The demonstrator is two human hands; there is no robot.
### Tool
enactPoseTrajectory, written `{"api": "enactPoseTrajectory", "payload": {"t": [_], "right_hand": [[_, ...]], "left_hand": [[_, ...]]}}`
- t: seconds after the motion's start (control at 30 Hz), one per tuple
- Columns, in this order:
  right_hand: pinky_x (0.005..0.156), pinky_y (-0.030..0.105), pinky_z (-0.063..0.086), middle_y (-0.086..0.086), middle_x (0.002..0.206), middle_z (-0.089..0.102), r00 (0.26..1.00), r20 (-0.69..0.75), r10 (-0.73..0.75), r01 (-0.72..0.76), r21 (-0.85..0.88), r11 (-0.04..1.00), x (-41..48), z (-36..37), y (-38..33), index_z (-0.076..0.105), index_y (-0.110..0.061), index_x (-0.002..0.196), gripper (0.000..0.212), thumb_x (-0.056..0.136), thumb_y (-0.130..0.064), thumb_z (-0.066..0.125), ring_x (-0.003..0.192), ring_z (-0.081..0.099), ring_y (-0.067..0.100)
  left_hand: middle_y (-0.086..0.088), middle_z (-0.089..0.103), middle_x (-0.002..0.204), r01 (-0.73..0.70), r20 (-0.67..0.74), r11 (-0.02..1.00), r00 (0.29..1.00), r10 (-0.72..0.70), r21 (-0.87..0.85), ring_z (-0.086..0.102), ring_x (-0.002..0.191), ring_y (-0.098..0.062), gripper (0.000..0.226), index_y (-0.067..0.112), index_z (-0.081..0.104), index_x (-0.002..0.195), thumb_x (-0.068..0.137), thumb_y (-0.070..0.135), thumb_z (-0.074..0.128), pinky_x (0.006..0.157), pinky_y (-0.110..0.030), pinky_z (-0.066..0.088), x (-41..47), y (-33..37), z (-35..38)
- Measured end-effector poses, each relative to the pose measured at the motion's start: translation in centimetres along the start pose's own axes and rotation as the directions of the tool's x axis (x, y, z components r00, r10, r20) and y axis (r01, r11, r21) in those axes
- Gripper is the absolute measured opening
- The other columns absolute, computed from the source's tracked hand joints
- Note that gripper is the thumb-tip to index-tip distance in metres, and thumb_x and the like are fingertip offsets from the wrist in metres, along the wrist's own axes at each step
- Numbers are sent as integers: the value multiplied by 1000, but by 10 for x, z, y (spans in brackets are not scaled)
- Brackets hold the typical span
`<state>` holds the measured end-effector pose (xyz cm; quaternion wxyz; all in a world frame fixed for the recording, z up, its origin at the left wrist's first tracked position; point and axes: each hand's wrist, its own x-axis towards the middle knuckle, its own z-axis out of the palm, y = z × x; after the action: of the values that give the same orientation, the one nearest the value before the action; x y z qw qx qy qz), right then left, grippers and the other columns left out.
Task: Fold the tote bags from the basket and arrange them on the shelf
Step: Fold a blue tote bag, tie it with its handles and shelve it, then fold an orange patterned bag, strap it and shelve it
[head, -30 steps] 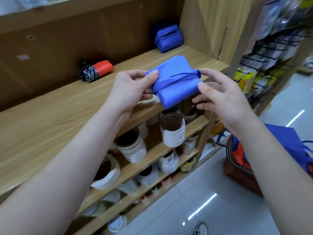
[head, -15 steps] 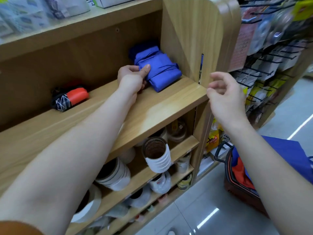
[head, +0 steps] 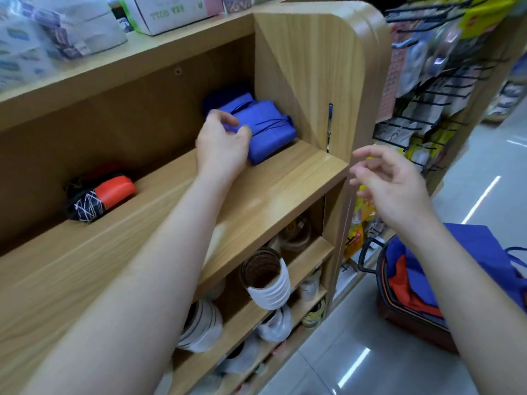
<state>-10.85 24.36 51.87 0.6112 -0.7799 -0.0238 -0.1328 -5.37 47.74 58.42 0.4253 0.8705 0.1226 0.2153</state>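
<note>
Setting a folded blue bag (head: pixel 268 124) into the back right corner of the wooden shelf (head: pixel 271 192), pinching its near left edge with the left hand (head: pixel 222 143), fingers and thumb curled on the cloth. Holding the right hand (head: pixel 390 183) loose and empty in the air off the shelf's right end, fingers slightly spread. Sitting just in front of a darker blue bundle (head: pixel 214 99); lying well apart, at the left of the same board, an orange-and-black bundle (head: pixel 99 195). Waiting on the floor to the right, the basket (head: pixel 399 312), heaped with unfolded blue and red cloth (head: pixel 413 283). Judging from that, running partway through: three bundles apparently shelved, this one not yet released, several bags in the basket needing folding.
</note>
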Motion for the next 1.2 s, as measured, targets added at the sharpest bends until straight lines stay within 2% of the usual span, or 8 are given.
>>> {"api": "enactPoseTrajectory", "payload": {"t": [0.13,0.23,0.33,0.43,0.57,0.93,1.07,1.2], "right_hand": [[83,47,55,-2,92,69,999,2,-38,37,-174,984,-16,-22,9,64,-35,102,20,95,-17,58,89,67,18],[78,41,53,-7,85,67,996,66,-63,84,-399,913,-38,-49,17,64,-30,106,20,94,-15,58,81,63,15],[77,40,51,-1,90,67,992,123,-2,83,-656,750,-63,-86,36,65,-23,111,22,92,-13,58,83,61,19],[77,44,51,4,93,65,985,112,128,17,-815,580,-91,-133,70,65,-19,114,26,90,-12,55,89,61,26],[71,32,43,-2,96,58,967,5,256,-121,-872,475,-127,-193,121,65,-20,114,28,88,-11,58,93,59,25],[84,41,50,7,113,65,826,-158,541,-480,-700,529,-162,-311,319,60,-19,126,36,90,-16,59,102,61,29],[92,42,47,13,121,64,747,-201,634,-595,-629,501,-158,-327,410,54,-14,136,44,92,-15,58,110,59,33],[95,40,43,16,127,61,690,-173,703,-634,-613,472,-153,-325,506,47,-14,142,51,93,-15,58,114,57,35]], "left_hand": [[17,62,80,-309,194,951,933,301,9,59,82,-5,11,25,69,89,89,19,60,77,-24,49,-64,28,8],[13,67,83,-511,317,857,803,504,-68,60,79,-7,14,24,71,91,89,16,60,74,-26,48,-109,34,28],[5,71,92,-608,507,788,652,564,-95,64,87,-17,18,20,72,95,87,17,57,78,-34,52,-144,23,62],[2,71,91,-611,658,783,542,523,-118,65,90,-21,25,20,73,93,81,20,50,78,-37,52,-171,2,106],[1,71,96,-580,815,810,429,390,-83,63,95,-21,22,19,73,96,87,12,55,81,-35,49,-201,-24,168],[-6,73,97,-481,937,856,349,-9,187,64,97,-30,21,20,71,101,91,17,54,74,-35,47,-271,-81,395],[-8,71,107,-491,949,848,313,-41,198,62,103,-30,28,18,72,106,91,21,49,83,-34,46,-298,-117,484],[-8,68,113,-513,976,847,215,-31,140,59,108,-31,40,14,72,110,87,23,41,94,-33,42,-329,-167,572]]}}
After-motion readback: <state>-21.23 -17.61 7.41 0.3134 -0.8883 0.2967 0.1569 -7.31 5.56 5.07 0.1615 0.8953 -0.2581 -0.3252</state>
